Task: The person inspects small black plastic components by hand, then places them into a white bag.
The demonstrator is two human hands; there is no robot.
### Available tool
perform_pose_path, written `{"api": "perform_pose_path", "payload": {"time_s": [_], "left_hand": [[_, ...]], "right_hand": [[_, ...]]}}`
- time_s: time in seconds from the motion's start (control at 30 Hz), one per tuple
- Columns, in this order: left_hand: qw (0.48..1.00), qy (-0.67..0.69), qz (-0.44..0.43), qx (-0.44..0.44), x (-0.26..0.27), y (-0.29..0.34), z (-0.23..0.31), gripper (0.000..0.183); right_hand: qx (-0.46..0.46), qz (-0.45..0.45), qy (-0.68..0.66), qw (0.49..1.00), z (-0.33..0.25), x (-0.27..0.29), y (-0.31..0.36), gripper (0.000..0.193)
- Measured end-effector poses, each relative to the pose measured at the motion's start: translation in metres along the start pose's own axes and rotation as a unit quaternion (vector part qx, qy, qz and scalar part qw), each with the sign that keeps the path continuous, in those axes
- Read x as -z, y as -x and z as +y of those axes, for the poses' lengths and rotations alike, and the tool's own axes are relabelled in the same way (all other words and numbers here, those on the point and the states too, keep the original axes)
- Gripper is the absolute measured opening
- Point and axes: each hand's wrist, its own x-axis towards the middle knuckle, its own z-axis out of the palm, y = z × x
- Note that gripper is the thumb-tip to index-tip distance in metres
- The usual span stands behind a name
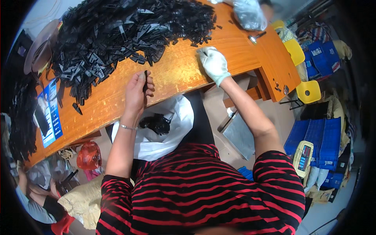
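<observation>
My left hand [135,94], bare with a bracelet at the wrist, pinches a small black plastic piece [146,80] upright above the table's near edge. My right hand [214,63] wears a white glove and rests at the tabletop with its fingers curled in. What they hold, if anything, is hidden. Beyond both hands spreads a large heap of flat black plastic pieces [121,37]. Below my left hand, an opened white bag [182,111] sits at my lap with black pieces [158,124] inside.
The wooden table [176,70] carries a clear plastic bag [250,15] at the far right and a blue-white printed sheet [51,113] at left. Yellow stools [308,92], blue crates [313,141] and a scale [302,158] stand right. Another person's arm [23,182] shows lower left.
</observation>
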Motion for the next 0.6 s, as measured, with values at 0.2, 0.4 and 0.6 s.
{"api": "perform_pose_path", "payload": {"time_s": [0.2,0.4,0.6], "left_hand": [[1.0,0.011,0.027,-0.006,0.01,0.003,0.002,0.026],[1.0,0.001,0.016,-0.014,0.01,0.004,-0.001,0.027],[1.0,0.003,0.017,-0.01,0.014,0.001,-0.001,0.027]], "right_hand": [[0.111,-0.072,0.125,0.983,0.01,-0.019,-0.056,0.02],[0.102,-0.117,0.167,0.974,0.008,-0.036,-0.063,0.018],[0.024,-0.112,0.053,0.992,-0.015,-0.037,-0.041,0.02]]}}
